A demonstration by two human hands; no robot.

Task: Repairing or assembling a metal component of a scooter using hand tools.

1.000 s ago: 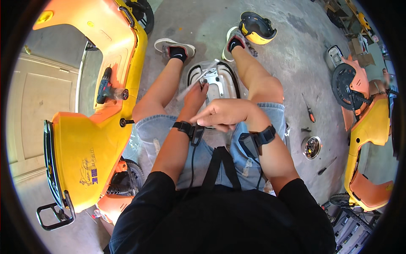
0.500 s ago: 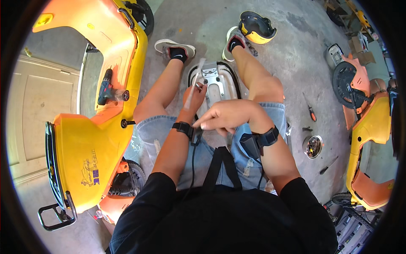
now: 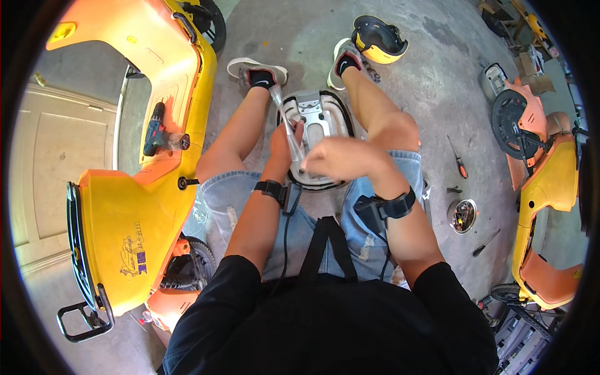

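Seat [image 3: 335, 122] lies underside up on floor [image 3: 431, 100], 12 o'clock. Left hand [image 3: 280, 144] at its 9 o'clock pinches blurred tool [image 3: 291, 133] mid-length; right hand [image 3: 342, 159] at 5 o'clock, too blurred to tell grip.

Silver tool [image 3: 289, 129] has turned counterclockwise; right hand [image 3: 339, 159] has shifted forward.

A drill [image 3: 154, 132] lies on a scooter [image 3: 134, 209]; a screwdriver [image 3: 462, 168] on the floor [image 3: 431, 94].
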